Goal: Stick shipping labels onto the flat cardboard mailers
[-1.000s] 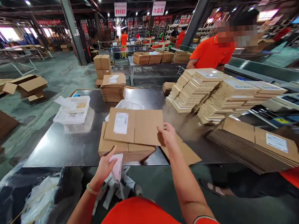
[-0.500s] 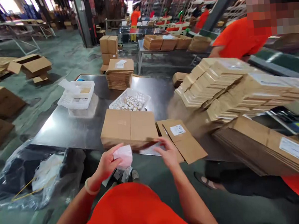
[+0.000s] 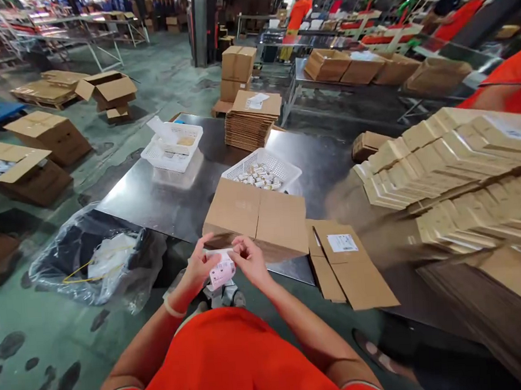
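Note:
A pale printed label (image 3: 222,271) is held between my two hands in front of my body. My left hand (image 3: 199,263) grips its left side, with the thumb on the printed face. At the upper right edge, my right hand (image 3: 249,258) pinches it between thumb and fingers. Just beyond my hands a closed cardboard box (image 3: 255,216) lies at the near edge of the metal table (image 3: 130,194). Behind that box stands a white perforated basket (image 3: 285,169) holding several small white and gold pieces. Flattened cardboard with a white label (image 3: 358,274) lies to the right.
White baskets (image 3: 172,150) and stacked flat cardboard (image 3: 252,122) stand farther back on the table. Tall piles of cartons (image 3: 456,159) crowd the right side, beside a co-worker's orange sleeve (image 3: 507,80). A plastic-lined bin (image 3: 101,260) sits at the left.
My right hand has come from the box's right side to the label and now pinches its edge. The label's printed face now shows. The view has swung left.

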The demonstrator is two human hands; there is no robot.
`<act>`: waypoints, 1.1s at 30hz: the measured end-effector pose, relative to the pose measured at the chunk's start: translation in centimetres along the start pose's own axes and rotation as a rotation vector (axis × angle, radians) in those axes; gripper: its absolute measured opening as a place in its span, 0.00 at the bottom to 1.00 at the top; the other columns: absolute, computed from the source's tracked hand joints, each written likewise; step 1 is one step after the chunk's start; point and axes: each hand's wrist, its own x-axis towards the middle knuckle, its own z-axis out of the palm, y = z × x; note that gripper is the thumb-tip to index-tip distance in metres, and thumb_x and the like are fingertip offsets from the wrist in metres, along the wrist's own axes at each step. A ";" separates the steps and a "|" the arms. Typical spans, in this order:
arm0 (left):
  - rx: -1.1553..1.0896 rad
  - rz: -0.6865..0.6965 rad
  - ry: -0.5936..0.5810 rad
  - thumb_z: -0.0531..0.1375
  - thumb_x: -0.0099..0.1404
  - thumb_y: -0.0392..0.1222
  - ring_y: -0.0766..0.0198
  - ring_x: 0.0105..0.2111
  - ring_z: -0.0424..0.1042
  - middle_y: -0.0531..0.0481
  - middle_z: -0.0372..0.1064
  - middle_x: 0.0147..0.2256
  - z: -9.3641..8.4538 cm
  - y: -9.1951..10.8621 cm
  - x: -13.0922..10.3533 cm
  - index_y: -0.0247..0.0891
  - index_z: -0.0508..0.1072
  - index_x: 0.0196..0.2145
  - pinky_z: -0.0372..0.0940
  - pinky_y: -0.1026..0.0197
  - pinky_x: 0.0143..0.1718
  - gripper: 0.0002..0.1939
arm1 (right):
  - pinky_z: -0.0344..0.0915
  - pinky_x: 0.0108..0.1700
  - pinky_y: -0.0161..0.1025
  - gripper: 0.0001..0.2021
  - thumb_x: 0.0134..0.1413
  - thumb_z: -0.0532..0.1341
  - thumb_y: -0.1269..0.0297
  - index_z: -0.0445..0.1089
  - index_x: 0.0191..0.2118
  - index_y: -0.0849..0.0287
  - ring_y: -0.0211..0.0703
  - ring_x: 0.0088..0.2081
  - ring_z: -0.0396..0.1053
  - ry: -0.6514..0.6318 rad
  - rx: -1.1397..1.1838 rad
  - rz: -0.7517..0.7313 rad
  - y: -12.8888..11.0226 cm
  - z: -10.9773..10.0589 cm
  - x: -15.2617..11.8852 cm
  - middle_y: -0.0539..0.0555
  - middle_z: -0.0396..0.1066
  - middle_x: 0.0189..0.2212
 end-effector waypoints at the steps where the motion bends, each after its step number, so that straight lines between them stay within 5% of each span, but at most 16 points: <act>1: 0.022 0.017 -0.019 0.78 0.47 0.57 0.60 0.30 0.78 0.48 0.82 0.32 0.3 0.0 -0.3 0.34 0.78 0.57 0.71 0.60 0.36 0.43 | 0.60 0.28 0.35 0.13 0.47 0.69 0.51 0.73 0.34 0.54 0.38 0.23 0.61 -0.010 -0.024 -0.006 -0.2 0.0 0.2 0.43 0.63 0.20; 6: 0.172 0.080 -0.008 0.76 0.48 0.49 0.50 0.39 0.82 0.40 0.85 0.40 1.4 1.2 0.3 0.33 0.85 0.43 0.75 0.53 0.46 0.25 | 0.63 0.29 0.37 0.15 0.47 0.72 0.49 0.79 0.32 0.55 0.40 0.24 0.65 0.011 -0.131 -0.043 -0.2 -0.8 1.1 0.47 0.68 0.21; 12: 0.259 0.150 0.060 0.75 0.49 0.46 0.48 0.41 0.83 0.41 0.86 0.40 2.6 1.9 2.1 0.35 0.87 0.43 0.76 0.52 0.48 0.23 | 0.73 0.41 0.44 0.12 0.63 0.62 0.55 0.81 0.32 0.50 0.49 0.38 0.76 0.197 -0.388 -0.326 1.2 -1.1 0.0 0.56 0.79 0.36; 16: 0.223 0.027 -0.043 0.78 0.44 0.45 0.49 0.38 0.82 0.41 0.86 0.38 1.8 1.5 3.3 0.32 0.87 0.42 0.76 0.54 0.44 0.27 | 0.74 0.51 0.48 0.13 0.67 0.58 0.62 0.79 0.34 0.51 0.52 0.49 0.77 0.209 -0.512 -0.473 0.8 -1.8 0.4 0.59 0.79 0.48; 20: 0.171 -0.173 -0.201 0.80 0.40 0.46 0.46 0.39 0.83 0.38 0.85 0.37 0.9 0.7 4.2 0.32 0.87 0.35 0.76 0.48 0.48 0.24 | 0.71 0.57 0.50 0.07 0.61 0.62 0.64 0.74 0.31 0.54 0.53 0.52 0.75 0.292 -0.518 -0.419 -2.0 -4.5 7.1 0.59 0.78 0.47; 26: 0.066 -0.189 -0.177 0.80 0.42 0.50 0.42 0.48 0.82 0.35 0.85 0.46 1.7 0.3 4.8 0.31 0.87 0.41 0.72 0.44 0.58 0.29 | 0.68 0.57 0.48 0.06 0.52 0.65 0.70 0.71 0.26 0.57 0.51 0.49 0.73 0.350 -0.723 -0.104 -4.6 -7.3 19.6 0.58 0.78 0.43; 29: 0.065 -0.205 -0.179 0.80 0.42 0.55 0.43 0.44 0.83 0.34 0.85 0.44 0.5 -1.7 4.8 0.30 0.87 0.41 0.75 0.46 0.52 0.32 | 0.67 0.61 0.53 0.04 0.57 0.66 0.67 0.79 0.35 0.59 0.57 0.56 0.72 0.310 -0.922 0.050 -4.3 -7.0 20.9 0.62 0.78 0.51; 31: 0.116 -0.219 -0.179 0.80 0.39 0.59 0.46 0.38 0.82 0.36 0.85 0.39 -1.1 -3.7 4.7 0.30 0.86 0.38 0.75 0.48 0.46 0.34 | 0.61 0.67 0.59 0.18 0.58 0.69 0.65 0.79 0.54 0.59 0.65 0.67 0.64 0.339 -1.044 0.053 -4.1 -6.5 20.4 0.67 0.69 0.66; 33: 0.173 -0.219 -0.179 0.81 0.35 0.59 0.49 0.35 0.80 0.39 0.83 0.34 -2.8 -5.3 4.3 0.30 0.85 0.33 0.75 0.50 0.43 0.34 | 0.51 0.73 0.63 0.38 0.58 0.71 0.63 0.64 0.72 0.58 0.69 0.76 0.50 0.390 -1.136 -0.061 -4.0 -5.4 19.4 0.70 0.51 0.77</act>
